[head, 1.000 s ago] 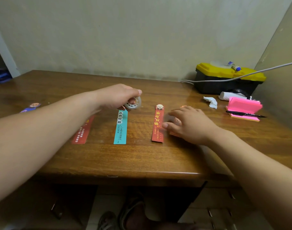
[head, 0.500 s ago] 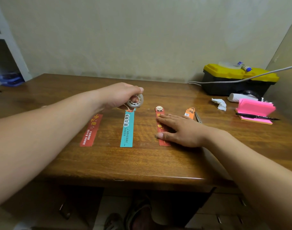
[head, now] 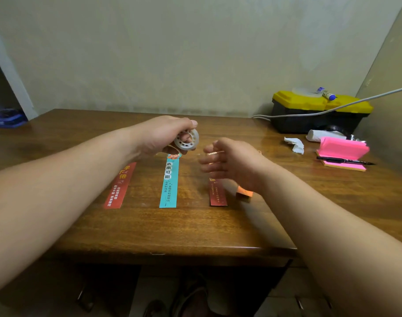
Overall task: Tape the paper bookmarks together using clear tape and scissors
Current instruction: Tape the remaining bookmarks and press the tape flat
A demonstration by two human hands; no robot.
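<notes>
Left hand [head: 159,136] grips the tape roll [head: 187,139] above the teal bookmark [head: 169,181] reading 未来可期; right hand [head: 232,163] hovers loose-fingered over a red bookmark [head: 217,195].

I have a single wide-angle view, from the camera on the person's head. It faces forward and down over the brown wooden table [head: 195,229] towards the pale plaster wall [head: 195,53]. Both forearms come in from the bottom corners, close to the lens. The left hand [head: 163,136] and right hand [head: 232,163] are mid-frame.
</notes>
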